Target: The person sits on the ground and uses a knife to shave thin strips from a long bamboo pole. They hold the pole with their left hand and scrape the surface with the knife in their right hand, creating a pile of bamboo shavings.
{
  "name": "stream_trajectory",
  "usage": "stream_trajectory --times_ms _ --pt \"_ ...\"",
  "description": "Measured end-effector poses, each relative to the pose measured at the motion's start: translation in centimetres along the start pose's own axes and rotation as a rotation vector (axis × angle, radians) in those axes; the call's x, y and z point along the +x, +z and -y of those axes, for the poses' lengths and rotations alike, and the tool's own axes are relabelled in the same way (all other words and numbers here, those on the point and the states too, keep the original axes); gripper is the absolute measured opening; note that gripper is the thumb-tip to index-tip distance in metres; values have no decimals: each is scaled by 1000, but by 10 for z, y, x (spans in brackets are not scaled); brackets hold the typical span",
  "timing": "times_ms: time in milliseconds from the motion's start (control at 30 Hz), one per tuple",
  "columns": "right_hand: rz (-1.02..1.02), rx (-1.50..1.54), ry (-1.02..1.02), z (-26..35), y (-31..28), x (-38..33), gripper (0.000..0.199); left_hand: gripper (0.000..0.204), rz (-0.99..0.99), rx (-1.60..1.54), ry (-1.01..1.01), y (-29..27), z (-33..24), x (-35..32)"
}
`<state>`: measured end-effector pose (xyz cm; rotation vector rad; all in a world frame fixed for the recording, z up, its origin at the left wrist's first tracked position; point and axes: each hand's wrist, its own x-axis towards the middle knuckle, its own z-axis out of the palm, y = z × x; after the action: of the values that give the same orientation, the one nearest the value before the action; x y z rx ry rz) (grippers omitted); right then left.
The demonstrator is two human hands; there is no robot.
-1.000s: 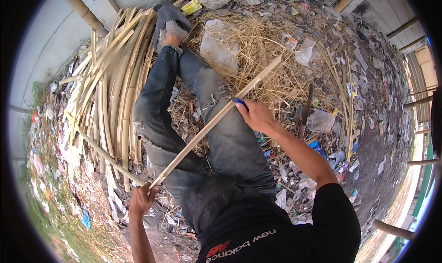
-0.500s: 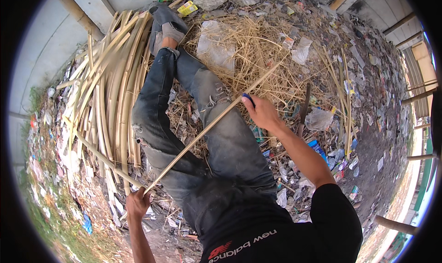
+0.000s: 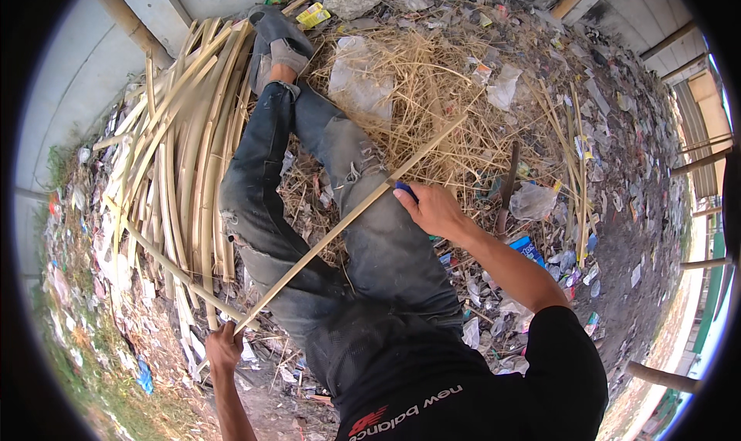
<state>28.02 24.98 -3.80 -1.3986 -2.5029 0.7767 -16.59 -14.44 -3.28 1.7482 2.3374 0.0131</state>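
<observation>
Bamboo strip (image 3: 340, 229) sits pinched in closed left fingers (image 3: 230, 337).

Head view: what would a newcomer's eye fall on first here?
Probably the long pale strip slanting across the person's torn jeans, its lower end in the left hand, while the right hand holds a small blue object beside it. Next, the big pile of similar strips at upper left, and the tangle of straw-coloured shavings on the littered ground at upper centre.
</observation>
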Motion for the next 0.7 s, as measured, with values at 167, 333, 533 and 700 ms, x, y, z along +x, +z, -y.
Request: stream_trajectory --times_ms 167,333,533,700 --pt "-112 68 236 -39 -25 29 60 23 -24 31 44 0 8 -4" --pt "-156 67 257 -68 -50 31 60 20 -42 14 5 15 8 2" --pt "-152 -62 -29 -22 17 8 57 22 -2 25 32 9 17 2" --pt "-153 124 314 -71 -35 40 59 25 -24 7 32 3 3 11"
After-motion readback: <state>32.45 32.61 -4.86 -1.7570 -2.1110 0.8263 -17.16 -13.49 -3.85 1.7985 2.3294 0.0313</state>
